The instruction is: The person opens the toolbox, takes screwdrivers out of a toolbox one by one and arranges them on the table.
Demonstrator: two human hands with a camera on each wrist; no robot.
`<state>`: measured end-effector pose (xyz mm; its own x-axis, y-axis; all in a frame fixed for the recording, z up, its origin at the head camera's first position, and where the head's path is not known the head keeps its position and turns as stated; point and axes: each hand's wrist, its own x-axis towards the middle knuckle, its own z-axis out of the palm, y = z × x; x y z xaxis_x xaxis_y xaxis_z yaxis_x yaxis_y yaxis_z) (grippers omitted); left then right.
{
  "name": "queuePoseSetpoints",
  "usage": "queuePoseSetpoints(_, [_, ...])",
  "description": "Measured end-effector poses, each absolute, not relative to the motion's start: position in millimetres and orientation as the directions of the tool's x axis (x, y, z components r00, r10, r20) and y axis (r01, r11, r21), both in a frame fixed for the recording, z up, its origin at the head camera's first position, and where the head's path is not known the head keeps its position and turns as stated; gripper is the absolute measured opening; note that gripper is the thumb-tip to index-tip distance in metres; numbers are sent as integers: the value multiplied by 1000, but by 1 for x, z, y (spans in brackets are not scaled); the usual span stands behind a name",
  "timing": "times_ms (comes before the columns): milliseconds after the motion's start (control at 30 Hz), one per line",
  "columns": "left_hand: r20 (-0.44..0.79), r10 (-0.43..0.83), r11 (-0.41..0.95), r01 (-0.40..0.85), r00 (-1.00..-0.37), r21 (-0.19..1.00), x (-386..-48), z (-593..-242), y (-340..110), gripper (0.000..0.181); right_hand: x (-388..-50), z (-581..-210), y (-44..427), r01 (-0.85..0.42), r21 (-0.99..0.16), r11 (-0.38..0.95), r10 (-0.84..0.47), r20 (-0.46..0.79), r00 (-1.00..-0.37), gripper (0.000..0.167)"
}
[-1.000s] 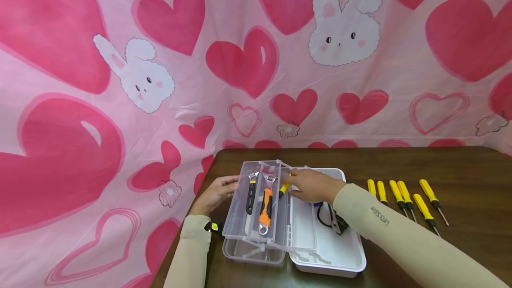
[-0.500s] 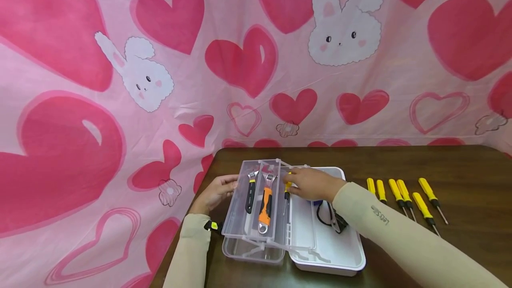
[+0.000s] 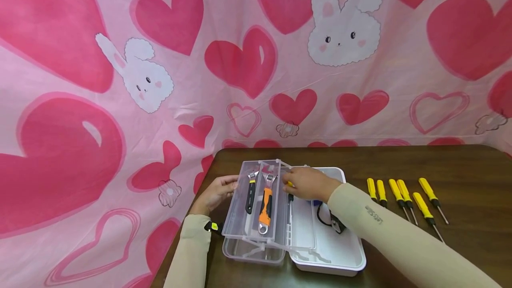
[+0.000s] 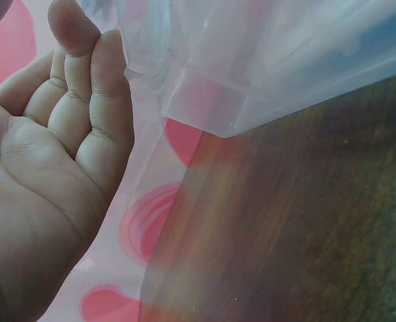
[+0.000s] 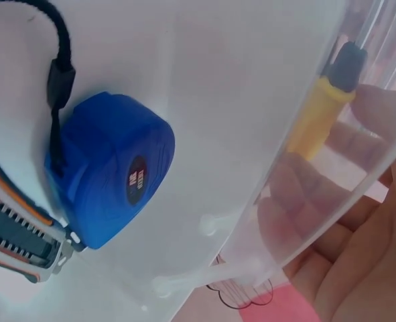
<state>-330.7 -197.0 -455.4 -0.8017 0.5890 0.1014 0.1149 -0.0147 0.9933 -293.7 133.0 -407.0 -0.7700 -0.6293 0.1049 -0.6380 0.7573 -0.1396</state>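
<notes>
My right hand [image 3: 308, 182] grips the yellow handle of a screwdriver [image 3: 290, 198] inside the clear tray compartment beside the white toolbox base [image 3: 320, 252]. Through the translucent wall in the right wrist view, fingers surround the yellow screwdriver handle [image 5: 313, 121]. My left hand [image 3: 216, 194] rests its fingertips against the left edge of the raised clear tray [image 3: 236, 217]. The left wrist view shows that palm and loosely bent fingers [image 4: 107, 100] beside the clear plastic. A black adjustable wrench [image 3: 250, 197] and an orange adjustable wrench [image 3: 266, 206] lie in the tray.
Several yellow-handled screwdrivers [image 3: 423, 206] lie on the brown table [image 3: 472, 168] to the right. A blue tape measure [image 5: 110, 168] and an orange-trimmed grey tool [image 5: 17, 228] sit in the white base. A heart-patterned cloth [image 3: 292, 74] hangs behind the table.
The screwdriver in my right hand has turned from slanted to nearly lengthwise along the tray compartment, its shaft pointing toward me. My left hand stays at the tray edge.
</notes>
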Motion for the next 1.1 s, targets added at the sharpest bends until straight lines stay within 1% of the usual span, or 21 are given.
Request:
queuePoseSetpoints(133, [106, 590, -18, 119, -801, 993, -331, -455, -197, 42, -294, -408, 131, -641, -123, 758, -627, 137, -767, 17])
queuePoseSetpoints(300, [115, 591, -28, 123, -798, 992, -331, -455, -196, 43, -296, -410, 128, -635, -95, 766, -617, 168, -769, 20])
queuePoseSetpoints(533, [107, 585, -19, 118, -804, 993, -332, -458, -198, 41, -297, -414, 123, -588, -73, 805, -576, 141, -805, 22])
queuePoseSetpoints(667, [111, 588, -17, 125, -801, 992, -333, -459, -199, 41, -298, -417, 121, -585, -52, 809, -570, 174, -803, 22])
queuePoseSetpoints(900, [115, 593, -26, 124, -797, 992, -335, -460, -198, 42, -296, -419, 117, -535, -64, 842, -514, 207, -833, 18])
queuePoseSetpoints(1100, [102, 582, -5, 122, -807, 993, -334, -459, -199, 39, -295, -420, 113, -492, -94, 866, -471, 182, -863, 29])
